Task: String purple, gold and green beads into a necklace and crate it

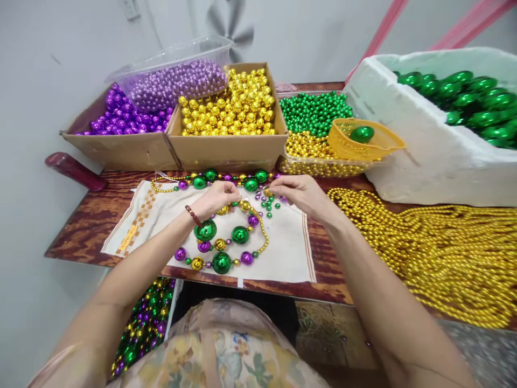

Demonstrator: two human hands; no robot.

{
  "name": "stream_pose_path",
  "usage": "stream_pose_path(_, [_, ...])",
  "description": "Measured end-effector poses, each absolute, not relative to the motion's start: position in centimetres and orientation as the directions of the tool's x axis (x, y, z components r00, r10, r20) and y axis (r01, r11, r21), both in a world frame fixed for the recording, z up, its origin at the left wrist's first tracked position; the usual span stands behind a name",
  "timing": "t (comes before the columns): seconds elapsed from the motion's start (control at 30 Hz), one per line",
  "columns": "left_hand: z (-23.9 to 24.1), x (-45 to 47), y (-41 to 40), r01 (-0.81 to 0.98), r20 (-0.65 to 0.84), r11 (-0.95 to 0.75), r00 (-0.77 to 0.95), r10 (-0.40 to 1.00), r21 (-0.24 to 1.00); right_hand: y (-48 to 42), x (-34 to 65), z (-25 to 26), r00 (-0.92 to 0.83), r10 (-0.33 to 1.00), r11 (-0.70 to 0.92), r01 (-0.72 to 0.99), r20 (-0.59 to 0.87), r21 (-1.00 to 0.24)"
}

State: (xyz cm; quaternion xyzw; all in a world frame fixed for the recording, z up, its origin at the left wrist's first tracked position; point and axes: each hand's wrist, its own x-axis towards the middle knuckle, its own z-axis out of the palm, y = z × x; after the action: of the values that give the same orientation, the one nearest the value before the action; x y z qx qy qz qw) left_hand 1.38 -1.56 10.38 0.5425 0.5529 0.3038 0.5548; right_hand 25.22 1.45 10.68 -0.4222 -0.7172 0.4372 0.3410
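Head view: what do the two hands have hold of?

"Left hand (pixel 218 198) has thumb and fingers drawn together in a pinch, near a shiny gold round bead (pixel 245 205). Right hand (pixel 301 195) pinches too, its fingertips beside some loose small green beads (pixel 270 205). Neither grip shows a gap. Whatever sits between the fingertips is too small for me to tell."

And the beadwork?

"One looped strand of green, purple and gold round beads (pixel 240 235) lies just below the hands, on a white cloth with a brown checkered band (pixel 278 258). A second multicoloured bead strand (pixel 198 182) runs along the cloth's far edge. All of it is on the reddish-brown wooden bench (pixel 86 231)."

What stands around them?

"Behind, a cardboard box of gold beads (pixel 226 150) beside a cardboard box of purple beads (pixel 121 150). To the right, a white foam box of glossy green beads (pixel 407 145), with a heap of gold bead chains (pixel 436 253) in front. At far left, a dark red bottle (pixel 76 170)."
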Motion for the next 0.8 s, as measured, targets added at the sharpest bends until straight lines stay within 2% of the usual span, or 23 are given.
stream_pose_path(0.13, [10.5, 2.2, -1.6, 0.282, -0.268, 0.212, 0.177, 0.947, 0.936, -0.9, 22.8, 12.2, -0.274, 0.93, 0.319, 0.261, 0.247, -0.911])
stream_pose_path(0.27, [11.1, 2.7, -1.6, 0.188, -0.231, 0.209, 0.107, 0.967, 0.96, -5.6, 20.9, 11.6, -0.364, 0.881, 0.387, 0.183, 0.303, -0.904])
stream_pose_path(0.33, [11.5, 2.7, -1.6, 0.13, -0.238, 0.226, 0.084, 0.968, 0.965, -7.6, 20.3, 9.5, -0.374, 0.906, 0.261, 0.117, 0.201, -0.958])
stream_pose_path(0.4, [12.0, 2.6, -1.8, 0.099, -0.266, 0.257, 0.095, 0.959, 0.961, -8.6, 19.6, 6.6, -0.287, 0.958, -0.044, -0.067, -0.023, -0.997])
stream_pose_path(0.43, [12.3, 2.6, -1.9, 0.093, -0.291, 0.281, 0.125, 0.949, 0.955, -8.7, 19.2, 5.2, -0.232, 0.964, -0.18, -0.196, -0.133, -0.964])
stream_pose_path(0.5, [12.8, 2.8, -2.2, 0.088, -0.353, 0.342, 0.21, 0.912, 0.936, -8.3, 18.2, 2.8, -0.178, 0.954, -0.291, -0.341, -0.242, -0.894])
stream_pose_path(0.67, [13.0, 3.7, -3.1, 0.073, -0.465, 0.476, 0.389, 0.795, 0.876, -5.6, 15.7, 1.4, -0.084, 0.956, -0.282, -0.533, -0.281, -0.798])
stream_pose_path(0.8, [11.6, 3.2, -3.6, 0.061, -0.522, 0.546, 0.396, 0.755, 0.836, -3.7, 15.1, 2.3, 0.027, 0.961, -0.199, -0.628, -0.276, -0.752])
